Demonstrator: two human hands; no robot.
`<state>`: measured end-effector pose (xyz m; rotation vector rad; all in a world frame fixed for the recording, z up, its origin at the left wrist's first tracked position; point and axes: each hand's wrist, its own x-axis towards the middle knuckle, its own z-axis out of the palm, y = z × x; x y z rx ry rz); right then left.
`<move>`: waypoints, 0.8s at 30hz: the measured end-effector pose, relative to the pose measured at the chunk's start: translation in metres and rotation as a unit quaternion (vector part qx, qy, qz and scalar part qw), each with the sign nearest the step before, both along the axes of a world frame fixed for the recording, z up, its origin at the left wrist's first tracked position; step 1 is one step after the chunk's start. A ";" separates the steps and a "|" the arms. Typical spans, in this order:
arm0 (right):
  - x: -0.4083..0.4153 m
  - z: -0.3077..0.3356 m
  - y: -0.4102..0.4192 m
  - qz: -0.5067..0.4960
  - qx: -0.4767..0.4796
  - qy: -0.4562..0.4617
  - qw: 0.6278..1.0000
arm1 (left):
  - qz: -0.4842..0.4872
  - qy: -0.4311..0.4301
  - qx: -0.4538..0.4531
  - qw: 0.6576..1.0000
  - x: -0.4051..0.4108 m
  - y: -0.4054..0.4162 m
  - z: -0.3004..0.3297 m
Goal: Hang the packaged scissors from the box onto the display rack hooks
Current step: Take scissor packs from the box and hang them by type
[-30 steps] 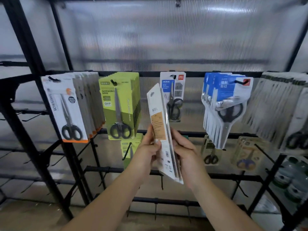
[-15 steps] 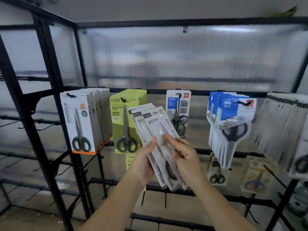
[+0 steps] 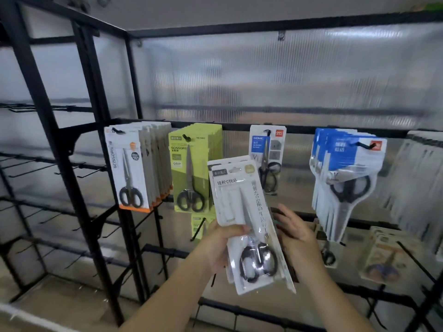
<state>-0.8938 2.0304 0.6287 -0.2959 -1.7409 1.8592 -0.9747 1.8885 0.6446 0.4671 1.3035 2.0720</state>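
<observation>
A small stack of white packaged scissors [image 3: 242,202] with black handles stands upright in front of the black display rack [image 3: 239,127]. My left hand [image 3: 221,245] grips the stack at its left edge, thumb across the front. My right hand [image 3: 296,232] is behind the stack's right side with fingers spread and fairly straight; whether it touches the packs is hidden. The stack's top reaches between the green packs [image 3: 193,168] and a single blue-and-white pack [image 3: 267,154] hanging on its hook.
White and orange scissor packs [image 3: 136,168] hang at the left, blue packs [image 3: 345,173] at the right, grey packs [image 3: 422,178] at the far right. Lower rows hold more packs [image 3: 383,255] and several bare hooks [image 3: 36,168] on the left rack.
The fanned packs have been squared into one stack and turned front-facing. My right hand has come off the front and sits behind the right side. The view tilted upward.
</observation>
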 end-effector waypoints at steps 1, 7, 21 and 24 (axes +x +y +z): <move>0.002 -0.004 0.002 0.015 -0.004 -0.014 1.000 | -0.001 -0.004 0.000 1.000 0.002 0.001 -0.001; 0.011 -0.022 0.013 0.074 -0.090 -0.025 0.993 | -0.015 0.002 -0.001 1.000 0.010 0.003 -0.009; 0.084 -0.001 0.049 -0.061 0.027 0.098 0.993 | -0.081 0.054 -0.015 0.995 0.043 0.063 -0.002; 0.112 0.006 0.069 -0.158 0.054 0.117 0.979 | -0.098 0.047 -0.006 0.994 0.055 0.086 0.005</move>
